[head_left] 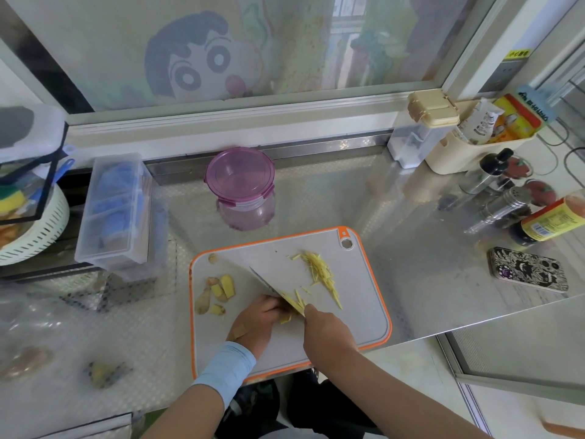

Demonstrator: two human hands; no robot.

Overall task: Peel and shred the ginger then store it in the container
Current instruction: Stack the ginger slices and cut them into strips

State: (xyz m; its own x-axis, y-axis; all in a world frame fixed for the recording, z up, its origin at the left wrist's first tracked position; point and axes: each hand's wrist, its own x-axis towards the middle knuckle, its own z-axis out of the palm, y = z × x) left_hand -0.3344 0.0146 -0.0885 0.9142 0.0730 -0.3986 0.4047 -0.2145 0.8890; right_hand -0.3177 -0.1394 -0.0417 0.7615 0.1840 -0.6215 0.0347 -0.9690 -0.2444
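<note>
Low on the board [364, 312], the right hand [329, 331] grips a knife [262, 282], its blade angled over ginger [296, 304] that the left hand [258, 321] seems to pin with curled fingers (contact partly hidden). Shreds [319, 270] lie heaped beyond; the lidded container [240, 185] stands behind the board.

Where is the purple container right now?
In the head view, the purple container stands on the counter just behind the orange-rimmed cutting board, lid on.

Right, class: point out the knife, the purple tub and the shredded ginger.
knife [263, 281], head view, on the blade.
purple tub [239, 174], head view, on its lid.
shredded ginger [320, 271], head view, middle of the pile.
</note>
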